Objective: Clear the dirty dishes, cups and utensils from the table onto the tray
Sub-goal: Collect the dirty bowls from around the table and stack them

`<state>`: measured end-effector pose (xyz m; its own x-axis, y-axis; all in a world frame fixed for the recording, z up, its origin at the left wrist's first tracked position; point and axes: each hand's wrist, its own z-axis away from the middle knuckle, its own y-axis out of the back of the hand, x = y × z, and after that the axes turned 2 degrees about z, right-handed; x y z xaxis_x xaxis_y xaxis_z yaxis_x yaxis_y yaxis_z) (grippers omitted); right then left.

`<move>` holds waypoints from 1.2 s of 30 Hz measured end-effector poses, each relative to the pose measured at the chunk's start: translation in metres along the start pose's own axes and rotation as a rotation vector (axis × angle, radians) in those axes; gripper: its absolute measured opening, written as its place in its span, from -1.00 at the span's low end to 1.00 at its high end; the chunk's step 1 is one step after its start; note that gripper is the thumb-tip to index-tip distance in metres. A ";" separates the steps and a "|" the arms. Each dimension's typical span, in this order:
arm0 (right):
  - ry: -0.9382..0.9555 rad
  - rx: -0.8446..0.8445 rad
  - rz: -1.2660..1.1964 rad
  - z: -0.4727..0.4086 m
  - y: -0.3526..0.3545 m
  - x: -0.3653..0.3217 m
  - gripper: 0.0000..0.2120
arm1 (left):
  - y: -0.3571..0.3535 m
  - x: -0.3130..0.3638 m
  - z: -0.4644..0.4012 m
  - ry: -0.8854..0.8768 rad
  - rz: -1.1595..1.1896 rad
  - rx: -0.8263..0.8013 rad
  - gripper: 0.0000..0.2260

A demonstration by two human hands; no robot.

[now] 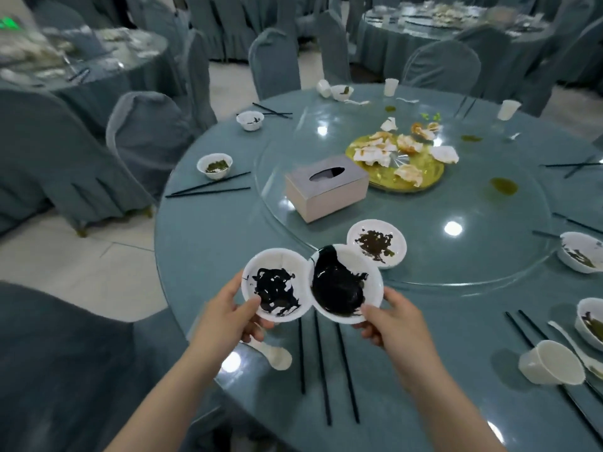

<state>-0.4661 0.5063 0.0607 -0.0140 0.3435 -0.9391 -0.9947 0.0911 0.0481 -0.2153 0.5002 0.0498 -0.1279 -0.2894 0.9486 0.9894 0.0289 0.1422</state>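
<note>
Spillage is risked: two sauce-smeared bowls, left bowl [276, 285] pinched by left hand [228, 316], right bowl [346, 283] by right hand [390, 316], are held rim-to-rim above table [202, 236], no tray seen.

The round desk [202, 243] wears a blue-grey cloth under glass, with a glass turntable [456, 256] at its centre carrying a tissue box [326, 187], a yellow platter [408, 177] of crumpled napkins and a smeared white plate [377, 243] at its 6 o'clock edge. On the desk's rim lie black chopsticks [323, 370] and a white spoon [277, 355] at 6 o'clock, a tipped cup [551, 363] at 4 o'clock, and soiled bowls at 9 [214, 164] and 10 o'clock [250, 120].
</note>
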 end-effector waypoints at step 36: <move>0.283 -0.691 0.424 0.152 -0.458 -0.043 -0.76 | 0.393 -0.040 0.191 -0.082 0.139 0.504 -0.59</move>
<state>0.0053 0.5919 0.1303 -0.3324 -0.0345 -0.9425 -0.7374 -0.6136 0.2825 0.1661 0.7062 0.1214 -0.0230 -0.1745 0.9844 0.8440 0.5243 0.1127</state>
